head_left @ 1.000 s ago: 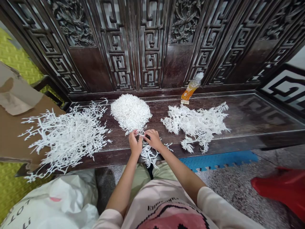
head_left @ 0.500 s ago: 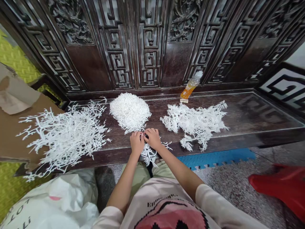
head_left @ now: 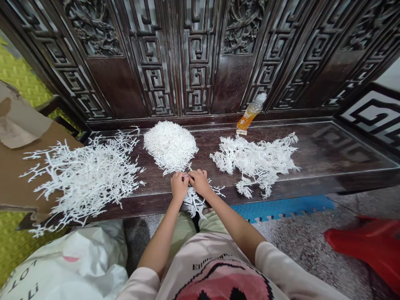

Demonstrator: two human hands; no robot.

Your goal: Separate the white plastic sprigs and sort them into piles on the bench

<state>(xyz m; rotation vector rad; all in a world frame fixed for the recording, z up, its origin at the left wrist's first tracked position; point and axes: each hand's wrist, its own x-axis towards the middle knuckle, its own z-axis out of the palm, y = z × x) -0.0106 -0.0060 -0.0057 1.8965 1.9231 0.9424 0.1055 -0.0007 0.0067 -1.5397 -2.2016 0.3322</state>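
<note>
Left hand [head_left: 179,184], right hand [head_left: 198,181] near bench edge [head_left: 142,205]; cannot tell either grip; white sprigs [head_left: 194,202] overhang; gap rightward to white pile [head_left: 259,160].

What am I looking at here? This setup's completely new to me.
There's no machine here, just a person's bare left hand and right hand. Every picture comes from one camera worn on that person's head, looking forward and down. On the dark wooden bench lie a tangled pile of white branching strands at left, a rounded heap of short white pieces in the middle, and a pile of feathery white sprigs at right; a clear plastic bottle of orange liquid stands behind that. The hands are close together near a small white branched clump; anything held between them is too small to tell.
</note>
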